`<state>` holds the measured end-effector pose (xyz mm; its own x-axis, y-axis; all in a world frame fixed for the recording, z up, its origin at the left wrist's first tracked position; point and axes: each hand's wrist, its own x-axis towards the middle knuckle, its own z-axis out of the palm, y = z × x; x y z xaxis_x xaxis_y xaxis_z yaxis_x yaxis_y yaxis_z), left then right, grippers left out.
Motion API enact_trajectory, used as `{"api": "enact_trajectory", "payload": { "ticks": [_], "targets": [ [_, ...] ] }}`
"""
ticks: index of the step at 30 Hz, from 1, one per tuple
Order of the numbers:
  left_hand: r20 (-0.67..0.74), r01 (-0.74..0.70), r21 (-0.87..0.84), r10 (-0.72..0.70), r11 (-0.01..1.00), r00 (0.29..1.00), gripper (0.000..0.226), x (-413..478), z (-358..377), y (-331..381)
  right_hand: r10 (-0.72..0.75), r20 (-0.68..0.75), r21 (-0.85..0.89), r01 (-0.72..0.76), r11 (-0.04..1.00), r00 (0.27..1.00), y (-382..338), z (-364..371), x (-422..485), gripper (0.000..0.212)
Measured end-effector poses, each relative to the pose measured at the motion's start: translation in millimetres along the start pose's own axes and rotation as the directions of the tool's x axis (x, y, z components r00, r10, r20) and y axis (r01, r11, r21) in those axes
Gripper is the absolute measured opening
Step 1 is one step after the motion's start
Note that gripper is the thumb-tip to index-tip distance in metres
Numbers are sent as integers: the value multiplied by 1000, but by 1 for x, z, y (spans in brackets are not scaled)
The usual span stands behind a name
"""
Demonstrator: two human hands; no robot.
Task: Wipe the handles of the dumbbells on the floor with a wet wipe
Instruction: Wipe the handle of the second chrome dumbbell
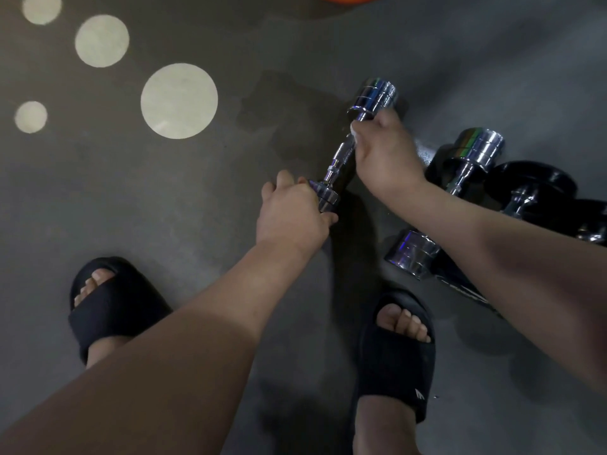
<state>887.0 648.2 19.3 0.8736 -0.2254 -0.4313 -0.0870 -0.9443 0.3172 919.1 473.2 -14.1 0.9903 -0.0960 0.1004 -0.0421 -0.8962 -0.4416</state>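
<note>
Chrome dumbbell looks heavy, slick, rigid. Left grip curls round its near head, steadying; right grip wraps the handle, wet wipe pinched underneath.

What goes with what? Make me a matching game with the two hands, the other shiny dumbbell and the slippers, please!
Things:
1. left hand
2. right hand
3. second chrome dumbbell
4. black slippers

States:
A. on the person's feet
B. lies on the floor, untouched
C. grips the near weight of the held dumbbell
D. wraps round that dumbbell's handle, close to its far weight

Pairs: 1-C, 2-D, 3-B, 4-A.
</note>
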Motion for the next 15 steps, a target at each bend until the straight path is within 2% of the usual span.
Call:
{"api": "enact_trajectory", "payload": {
  "ticks": [2, 5, 7, 12, 15],
  "targets": [
    [-5, 2, -2, -2, 1000, 1000, 55, 0, 0, -1, 32, 11, 64, -33, 997, 999, -5, 2, -8, 19],
    [-10, -7, 3, 7, 1000, 1000, 55, 0, 2, -1, -119, 80, 141, 107, 984, 990, -4, -5, -21, 20],
    [-18, -8, 1, 8, 1000, 1000, 55, -1, 3, -1, -171, 111, 127, 157, 979, 979, 1, -11, -14, 21],
    [-33, -21, 2, 21, 1000, 999, 56, 1, 4, -3, -29, 17, 116, 27, 993, 999, 2, -4, -4, 20],
    [-22, -18, -9, 18, 1000, 1000, 56, 2, 5, -5, -173, 78, 209, 154, 966, 982, -3, -2, -24, 19]
  ]
}}
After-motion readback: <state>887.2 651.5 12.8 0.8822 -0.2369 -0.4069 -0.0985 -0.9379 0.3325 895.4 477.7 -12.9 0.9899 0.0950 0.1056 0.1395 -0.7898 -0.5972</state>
